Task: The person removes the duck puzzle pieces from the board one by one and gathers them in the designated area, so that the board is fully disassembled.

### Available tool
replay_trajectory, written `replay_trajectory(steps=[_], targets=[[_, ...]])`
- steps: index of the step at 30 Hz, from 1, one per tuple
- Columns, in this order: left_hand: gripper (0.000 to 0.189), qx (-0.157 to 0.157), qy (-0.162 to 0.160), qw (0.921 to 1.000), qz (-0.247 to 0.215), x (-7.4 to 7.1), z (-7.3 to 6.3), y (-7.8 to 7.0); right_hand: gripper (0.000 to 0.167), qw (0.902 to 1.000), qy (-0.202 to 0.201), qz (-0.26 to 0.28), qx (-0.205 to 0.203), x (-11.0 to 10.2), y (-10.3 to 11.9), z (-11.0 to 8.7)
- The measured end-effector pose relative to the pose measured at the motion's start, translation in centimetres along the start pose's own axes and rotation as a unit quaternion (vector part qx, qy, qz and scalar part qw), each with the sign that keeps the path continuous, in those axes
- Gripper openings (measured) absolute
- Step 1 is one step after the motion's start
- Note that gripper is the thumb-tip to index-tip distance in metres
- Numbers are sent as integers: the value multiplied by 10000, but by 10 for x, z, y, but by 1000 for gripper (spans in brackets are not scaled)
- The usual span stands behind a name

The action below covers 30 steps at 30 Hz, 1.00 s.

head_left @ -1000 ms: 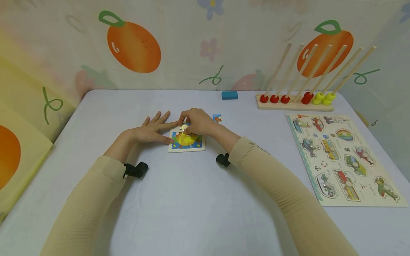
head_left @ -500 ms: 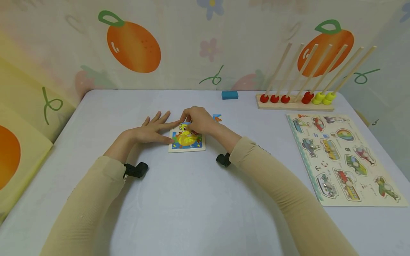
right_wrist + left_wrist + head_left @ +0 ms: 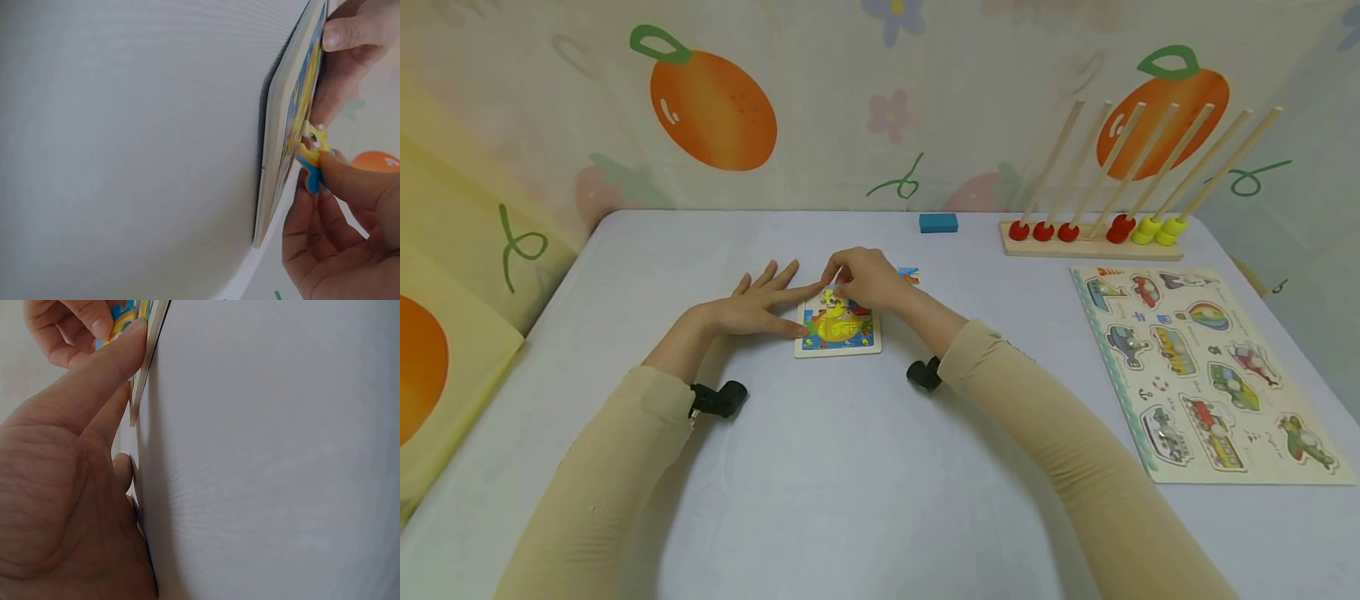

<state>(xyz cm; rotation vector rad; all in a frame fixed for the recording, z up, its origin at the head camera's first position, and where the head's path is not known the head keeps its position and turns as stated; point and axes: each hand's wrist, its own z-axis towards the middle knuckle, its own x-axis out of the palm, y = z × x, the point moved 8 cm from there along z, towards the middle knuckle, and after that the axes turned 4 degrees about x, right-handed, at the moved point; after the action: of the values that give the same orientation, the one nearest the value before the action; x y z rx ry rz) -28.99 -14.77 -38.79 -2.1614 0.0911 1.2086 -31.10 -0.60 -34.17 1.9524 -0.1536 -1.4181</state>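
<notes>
Left fingers (image 3: 112, 362) splayed against flat pale-rimmed puzzle (image 3: 838, 331), right fingers (image 3: 353, 181) pinching lobed blue-yellow piece (image 3: 311, 170)

Left hand (image 3: 748, 313) wide-fingered, right hand (image 3: 867, 278) in a pinch

Mostly smooth wood & matt cloth.
Puzzle tray (image 3: 841, 352): pale wood edge, smooth; puzzle piece (image 3: 310, 175) w/ smooth printed face. Counter (image 3: 820, 492): matt wht cloth. Peg stand (image 3: 1090, 248): plain wood, smooth beads (image 3: 1018, 231). Sleeves (image 3: 602, 467): matt cloth.
</notes>
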Motion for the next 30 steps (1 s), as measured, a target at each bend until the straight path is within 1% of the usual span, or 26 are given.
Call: replay_trajectory(steps=[4, 9, 18, 27, 30], targets=[[79, 23, 21, 10000, 26, 1, 1, -1, 18, 10000, -44, 64, 14, -5, 0, -1], [79, -34, 17, 10000, 25, 1, 1, 0, 18, 9998, -46, 199, 47, -13, -2, -2], [78, -88, -23, 9999, 59, 1, 0, 1, 19, 9994, -93, 323, -63, -29, -6, -5], [79, -145, 22, 9998, 115, 1, 2, 1, 20, 9980, -287, 549, 121, -48, -24, -9], [79, -144, 41, 9998, 88, 2, 1, 0, 21, 9971, -281, 667, 249, -53, -32, -11]])
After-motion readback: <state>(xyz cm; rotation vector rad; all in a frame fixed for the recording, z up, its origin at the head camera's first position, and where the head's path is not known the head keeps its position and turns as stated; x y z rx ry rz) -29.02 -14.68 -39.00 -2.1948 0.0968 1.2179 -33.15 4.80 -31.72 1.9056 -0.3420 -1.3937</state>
